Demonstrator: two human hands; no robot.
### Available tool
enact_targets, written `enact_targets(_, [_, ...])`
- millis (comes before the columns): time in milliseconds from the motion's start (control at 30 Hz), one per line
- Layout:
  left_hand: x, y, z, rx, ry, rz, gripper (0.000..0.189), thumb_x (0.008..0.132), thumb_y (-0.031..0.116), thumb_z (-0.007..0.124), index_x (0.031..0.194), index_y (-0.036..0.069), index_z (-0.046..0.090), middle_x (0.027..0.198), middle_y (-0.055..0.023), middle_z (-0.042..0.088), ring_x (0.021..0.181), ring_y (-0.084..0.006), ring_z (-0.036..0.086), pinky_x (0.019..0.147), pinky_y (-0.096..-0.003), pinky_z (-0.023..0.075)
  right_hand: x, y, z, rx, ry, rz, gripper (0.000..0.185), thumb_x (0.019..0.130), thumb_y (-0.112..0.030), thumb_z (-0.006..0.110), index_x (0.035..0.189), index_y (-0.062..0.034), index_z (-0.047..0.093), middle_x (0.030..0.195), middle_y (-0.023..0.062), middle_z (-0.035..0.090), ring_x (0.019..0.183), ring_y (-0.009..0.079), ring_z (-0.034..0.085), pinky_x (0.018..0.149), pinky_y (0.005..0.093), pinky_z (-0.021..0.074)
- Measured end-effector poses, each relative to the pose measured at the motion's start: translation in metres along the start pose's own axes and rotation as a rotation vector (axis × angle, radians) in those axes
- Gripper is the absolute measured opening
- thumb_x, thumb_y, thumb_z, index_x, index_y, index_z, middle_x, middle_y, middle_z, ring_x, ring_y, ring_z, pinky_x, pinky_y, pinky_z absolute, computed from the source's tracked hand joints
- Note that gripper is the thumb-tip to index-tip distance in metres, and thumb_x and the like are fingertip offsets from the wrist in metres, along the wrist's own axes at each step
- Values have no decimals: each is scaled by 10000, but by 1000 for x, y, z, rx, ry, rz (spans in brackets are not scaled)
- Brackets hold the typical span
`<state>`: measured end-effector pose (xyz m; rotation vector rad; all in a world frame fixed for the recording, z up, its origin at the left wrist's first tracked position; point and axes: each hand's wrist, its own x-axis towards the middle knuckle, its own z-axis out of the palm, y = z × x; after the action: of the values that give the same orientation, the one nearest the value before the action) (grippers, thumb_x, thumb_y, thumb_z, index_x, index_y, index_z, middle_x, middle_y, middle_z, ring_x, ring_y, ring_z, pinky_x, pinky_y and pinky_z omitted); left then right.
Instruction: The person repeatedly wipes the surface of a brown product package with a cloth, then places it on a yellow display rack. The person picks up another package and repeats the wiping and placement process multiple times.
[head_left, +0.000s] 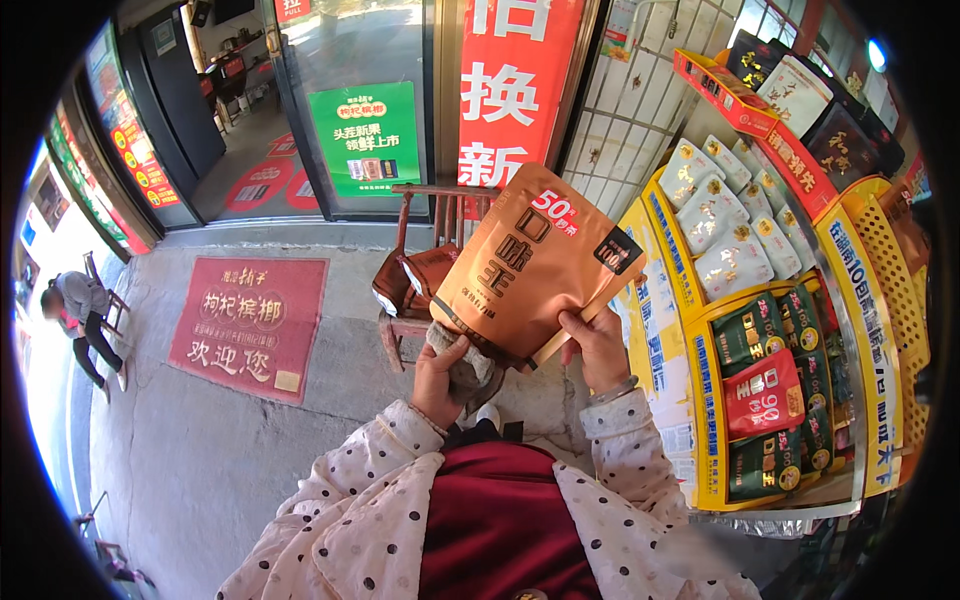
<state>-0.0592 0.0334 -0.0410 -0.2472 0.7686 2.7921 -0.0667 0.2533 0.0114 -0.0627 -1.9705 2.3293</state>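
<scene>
A large copper-coloured foil pouch (517, 277) with printed writing is held up at a tilt in front of me. My right hand (601, 351) grips its lower right edge, thumb on the printed face. In my left hand (439, 381) is a crumpled greyish cloth (466, 356), pressed against the pouch's bottom left end; the fingers behind it are hidden. Just beyond the pouch stands a wooden chair (403, 240), partly covered by it. More brown pouches (431, 271) lie on the chair's seat.
To my right a yellow display rack (694, 352) holds silver pouches (703, 217), green pouches (765, 465) and a red pouch (763, 394). A red doormat (247, 330) lies on the concrete before a glass door (360, 67). A seated person (82, 300) leans forward at far left.
</scene>
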Motion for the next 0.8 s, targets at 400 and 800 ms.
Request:
enact_targets(400, [15, 24, -20, -43, 37, 118, 268, 951, 115, 609, 1213, 102, 556, 1112, -51, 655, 984, -225, 659, 840, -410, 557, 3, -5, 0, -85, -36, -76, 191, 918, -67, 625, 1088, 20, 631, 836, 51, 636, 466, 97, 508, 419, 222, 406])
enact_targets(800, [18, 8, -14, 154, 25, 118, 315, 860, -42, 622, 1157, 57, 590, 1024, -61, 671, 900, -221, 679, 775, -375, 578, -2, -13, -13, -168, 13, -51, 181, 892, -129, 689, 1031, -13, 690, 717, 0, 625, 437, 68, 486, 389, 216, 382])
